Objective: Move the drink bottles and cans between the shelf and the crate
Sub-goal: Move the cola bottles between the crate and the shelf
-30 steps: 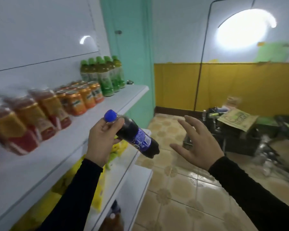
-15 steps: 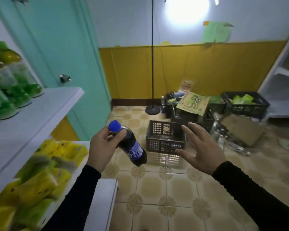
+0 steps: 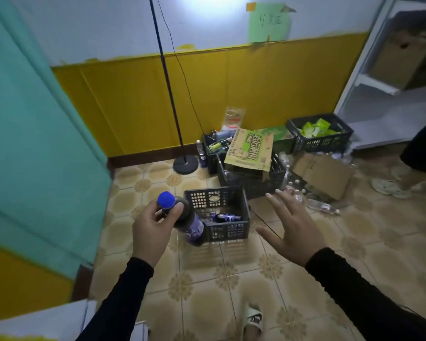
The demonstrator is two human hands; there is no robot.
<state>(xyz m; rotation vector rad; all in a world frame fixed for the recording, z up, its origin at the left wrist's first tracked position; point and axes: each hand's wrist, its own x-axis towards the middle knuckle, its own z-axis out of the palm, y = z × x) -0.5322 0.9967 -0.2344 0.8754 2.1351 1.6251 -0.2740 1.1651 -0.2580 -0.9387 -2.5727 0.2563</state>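
My left hand (image 3: 153, 230) grips a dark cola bottle with a blue cap (image 3: 182, 217) by its neck, tilted over the black plastic crate (image 3: 228, 230) on the tiled floor (image 3: 207, 279). My right hand (image 3: 290, 227) hovers beside it, fingers spread, holding nothing.

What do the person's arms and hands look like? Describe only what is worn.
Both arms wear long, close-fitting black sleeves that end at the wrists. The left hand and the right hand are bare: no gloves, rings, watch or markings show.
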